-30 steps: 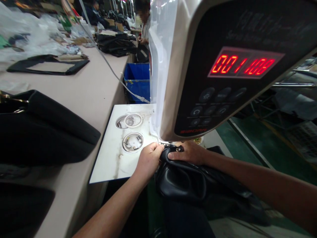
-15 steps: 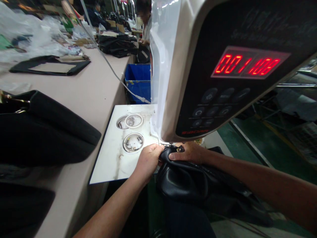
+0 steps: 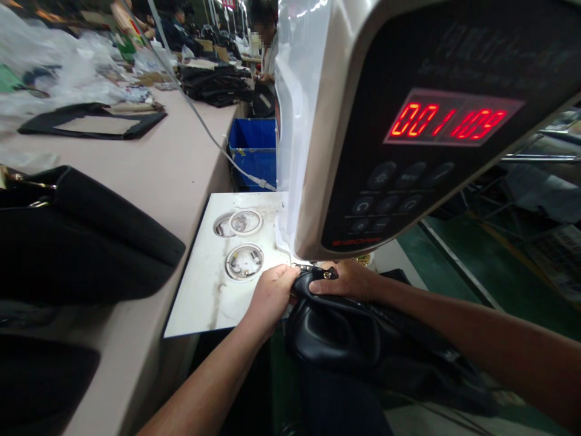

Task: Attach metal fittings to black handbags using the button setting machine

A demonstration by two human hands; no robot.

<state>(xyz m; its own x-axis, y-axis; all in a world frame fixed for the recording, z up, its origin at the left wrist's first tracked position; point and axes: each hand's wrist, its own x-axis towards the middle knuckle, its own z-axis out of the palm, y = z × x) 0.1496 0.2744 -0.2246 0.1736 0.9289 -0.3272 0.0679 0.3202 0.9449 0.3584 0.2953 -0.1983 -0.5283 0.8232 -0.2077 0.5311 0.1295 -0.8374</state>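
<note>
A black leather bag (image 3: 336,336) hangs below the head of a machine (image 3: 313,139) with a red digit display (image 3: 454,121). My left hand (image 3: 272,290) pinches the bag's upper edge at its left end. On the right, my right hand (image 3: 347,281) grips the same edge, thumb on the leather, beside a small dark tab with a gold-coloured stud (image 3: 327,274). The spot between the hands lies right under the machine head, which partly hides it. The bag's lower part drapes down towards the lap.
A white plate (image 3: 227,309) with round trays of small metal parts (image 3: 244,261) adjoins the pale table (image 3: 172,157). Black bags lie at the left (image 3: 82,242). A blue bin (image 3: 252,151) stands behind. Another person (image 3: 267,57) sits further back.
The last digit on the display has gone from 8 to 9. Both hands and the bag look almost unmoved.
</note>
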